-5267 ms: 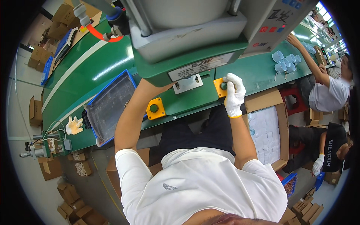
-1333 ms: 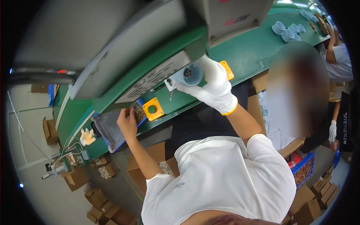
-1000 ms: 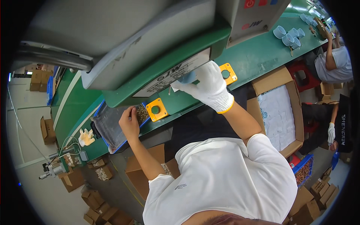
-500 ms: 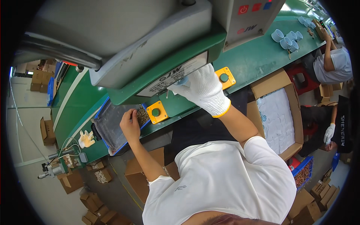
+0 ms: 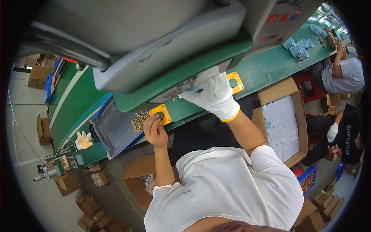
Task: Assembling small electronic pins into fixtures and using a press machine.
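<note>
My bare left hand (image 5: 155,130) is beside the left green push button (image 5: 159,115) in its yellow box, fingers curled together. Whatever they pinch, if anything, is too small to name. Left of it, small brass-coloured parts (image 5: 139,121) lie in a blue-rimmed tray (image 5: 116,135). My right hand (image 5: 215,94), in a white knitted glove with a yellow cuff, reaches under the green-and-grey machine head (image 5: 185,71). Its fingers bend around something pale blue, mostly hidden by the glove and the machine. Next to that wrist is a second push button (image 5: 233,82).
Light-blue cups (image 5: 296,50) stand on the green bench (image 5: 266,71) at right. An open carton (image 5: 259,116) with white contents is beside my right arm. A spare glove (image 5: 84,140) lies at left. Two co-workers (image 5: 343,71) sit at right; cartons (image 5: 102,220) stand on the floor.
My left hand has moved right, from over the tray of small parts to the left push button. The right hand stays under the machine head. The whole view has shifted slightly.
</note>
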Tool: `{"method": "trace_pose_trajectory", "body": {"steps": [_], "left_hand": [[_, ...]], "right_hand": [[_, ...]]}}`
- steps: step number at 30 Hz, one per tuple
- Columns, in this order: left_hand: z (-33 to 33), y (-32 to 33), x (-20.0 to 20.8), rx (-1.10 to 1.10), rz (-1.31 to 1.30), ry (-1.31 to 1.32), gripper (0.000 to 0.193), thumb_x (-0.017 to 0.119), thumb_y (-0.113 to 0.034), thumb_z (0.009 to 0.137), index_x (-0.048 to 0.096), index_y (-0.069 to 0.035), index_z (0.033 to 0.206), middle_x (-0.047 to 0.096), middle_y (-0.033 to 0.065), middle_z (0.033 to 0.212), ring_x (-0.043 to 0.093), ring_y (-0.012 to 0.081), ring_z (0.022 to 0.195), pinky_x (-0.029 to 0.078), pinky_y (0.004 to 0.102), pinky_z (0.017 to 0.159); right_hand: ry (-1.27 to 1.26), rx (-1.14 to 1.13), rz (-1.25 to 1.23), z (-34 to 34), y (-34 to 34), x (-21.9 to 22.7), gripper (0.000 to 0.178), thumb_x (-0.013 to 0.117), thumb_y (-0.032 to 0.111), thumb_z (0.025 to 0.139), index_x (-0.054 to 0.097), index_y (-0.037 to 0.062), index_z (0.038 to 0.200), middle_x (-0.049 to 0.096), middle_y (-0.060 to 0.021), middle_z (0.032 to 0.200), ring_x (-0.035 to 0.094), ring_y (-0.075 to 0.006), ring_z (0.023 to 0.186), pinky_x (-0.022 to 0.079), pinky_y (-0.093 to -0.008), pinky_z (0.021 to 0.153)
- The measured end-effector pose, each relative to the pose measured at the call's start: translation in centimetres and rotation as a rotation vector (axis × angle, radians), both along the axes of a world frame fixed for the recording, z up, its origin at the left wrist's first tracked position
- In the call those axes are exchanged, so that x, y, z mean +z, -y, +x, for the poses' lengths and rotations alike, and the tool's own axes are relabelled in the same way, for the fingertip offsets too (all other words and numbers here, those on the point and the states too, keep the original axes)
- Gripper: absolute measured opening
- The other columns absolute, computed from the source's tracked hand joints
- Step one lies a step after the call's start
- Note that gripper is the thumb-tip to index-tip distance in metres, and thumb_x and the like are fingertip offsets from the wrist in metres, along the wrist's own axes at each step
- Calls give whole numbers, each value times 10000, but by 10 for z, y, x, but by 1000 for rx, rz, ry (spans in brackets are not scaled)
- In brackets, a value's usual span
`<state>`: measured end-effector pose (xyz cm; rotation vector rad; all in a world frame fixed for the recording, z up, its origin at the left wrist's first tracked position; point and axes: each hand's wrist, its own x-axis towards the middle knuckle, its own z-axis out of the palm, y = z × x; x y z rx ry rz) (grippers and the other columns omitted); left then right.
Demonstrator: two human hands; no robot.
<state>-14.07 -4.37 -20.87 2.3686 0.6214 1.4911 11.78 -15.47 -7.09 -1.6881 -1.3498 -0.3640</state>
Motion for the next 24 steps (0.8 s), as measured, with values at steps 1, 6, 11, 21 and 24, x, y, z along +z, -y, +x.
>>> {"method": "trace_pose_trajectory", "body": {"steps": [1,6,11,21,24], "left_hand": [[1,-1,-1,2,0,0,51,760,26,953,764,40,1002,793,161,1107,745,382,1076,601,484,1005],[2,0,-5,-22,5,29,60,747,-19,999,752,37,1016,793,166,1091,746,388,1069,604,484,993],[4,-1,-7,2,12,42,82,736,-43,1022,752,37,1014,793,163,1092,745,385,1073,602,484,992],[3,-2,-7,-14,12,40,98,734,-65,1034,750,31,1023,795,157,1097,745,386,1071,598,488,992],[1,-1,-8,-2,22,41,98,734,-66,1033,749,30,1018,795,157,1096,744,386,1071,597,485,991]], "right_hand": [[-21,17,9,0,0,-3,466,922,298,794,740,108,1179,691,-62,1006,675,-291,866,523,-445,824],[-59,8,-64,-1,4,-6,478,926,287,791,736,99,1188,682,-58,1012,658,-285,847,512,-445,800],[-36,-59,-167,0,-2,-4,548,930,279,795,707,96,1261,673,-86,1107,654,-295,880,504,-440,807],[48,-58,-60,-1,-5,-14,609,939,323,802,688,113,1316,654,-100,1167,653,-318,959,513,-458,858],[9,-60,-121,-5,-4,-7,596,936,331,800,694,101,1294,655,-108,1163,658,-338,972,531,-471,859]]}}
